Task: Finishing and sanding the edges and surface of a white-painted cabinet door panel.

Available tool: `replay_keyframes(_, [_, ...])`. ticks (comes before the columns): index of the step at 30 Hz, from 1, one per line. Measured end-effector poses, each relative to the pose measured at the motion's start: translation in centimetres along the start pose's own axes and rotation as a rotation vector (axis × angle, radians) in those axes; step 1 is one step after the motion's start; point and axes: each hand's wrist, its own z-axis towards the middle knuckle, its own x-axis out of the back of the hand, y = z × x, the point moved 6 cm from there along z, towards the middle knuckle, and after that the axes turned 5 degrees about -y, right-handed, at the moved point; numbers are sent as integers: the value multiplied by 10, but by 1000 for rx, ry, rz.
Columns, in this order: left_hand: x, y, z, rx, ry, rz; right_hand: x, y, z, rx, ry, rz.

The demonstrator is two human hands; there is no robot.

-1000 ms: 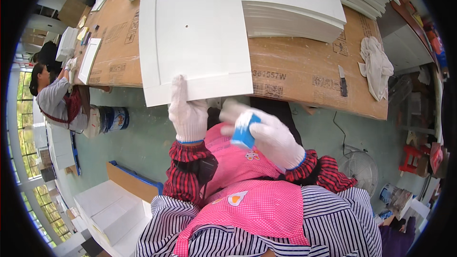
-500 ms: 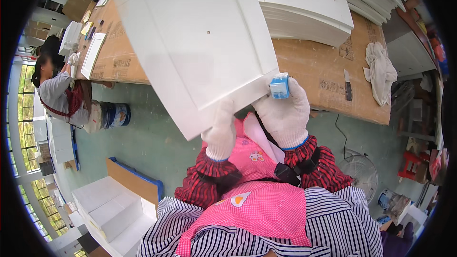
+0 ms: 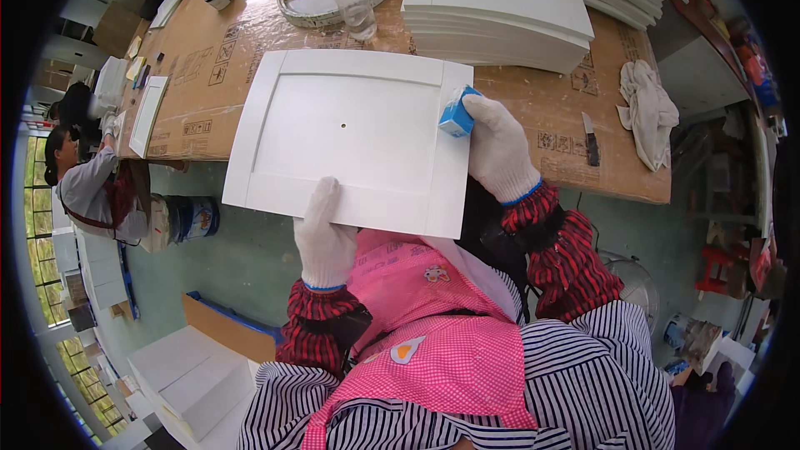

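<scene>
While I look through the head camera from a distance, I see the white cabinet-door panel (image 3: 350, 142) in the centre of the frame, tilted a little, with a small hole near its middle. My left hand (image 3: 327, 237), in a white knitted glove, is closed around the panel's lower edge: one digit lies on the face and the other fingers are hidden beneath. My right hand (image 3: 502, 146), gloved likewise, is at the panel's right edge and keeps a small blue block (image 3: 457, 114) pinched under its thumb; how far its other fingers are bent, I cannot tell. The block is over the panel's right border, and I see no readable label on it.

Concerning writing, the cardboard table cover (image 3: 200, 117) carries dark printed marks and box-like symbols at left and right. The pink apron (image 3: 450, 358) below the panel shows faint printed characters and a cartoon figure. At left, a dark blue bucket (image 3: 192, 217) has a picture label, too small for reading.

In the upper part of the frame stand a stack of white panels (image 3: 500, 37) and a clear plastic bottle (image 3: 354, 4). At right lies a whitish cloth (image 3: 648, 112).
</scene>
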Motion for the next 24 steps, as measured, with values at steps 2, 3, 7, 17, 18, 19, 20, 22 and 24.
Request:
replay_keyframes(2, [2,-23,0,4,113,-94,-5,18,-17,-58,35,-26])
replay_keyframes(3, [-2,-32,2,97,147,-288,-7,30,-32,-116,0,-45])
replay_keyframes(7, [7,-14,10,100,183,-389,-39,70,-92,-482,-92,-223])
replay_keyframes(17, [-1,-9,-17,-779,1,1158,34,-29,-69,86,-102,385])
replay_keyframes(18, [1,-10,-18,-712,-20,1081,33,-40,-62,135,-81,390])
replay_keyframes(19, [4,-10,-19,-643,-28,1000,30,-51,-53,181,-60,388])
replay_keyframes(20, [2,-5,-18,-428,-30,724,30,-61,-48,230,-32,388])
replay_keyframes(22, [-19,27,-11,-361,-151,580,21,-77,-45,291,-105,348])
replay_keyframes(24, [-20,23,-2,-246,-280,426,9,-87,-47,330,-171,313])
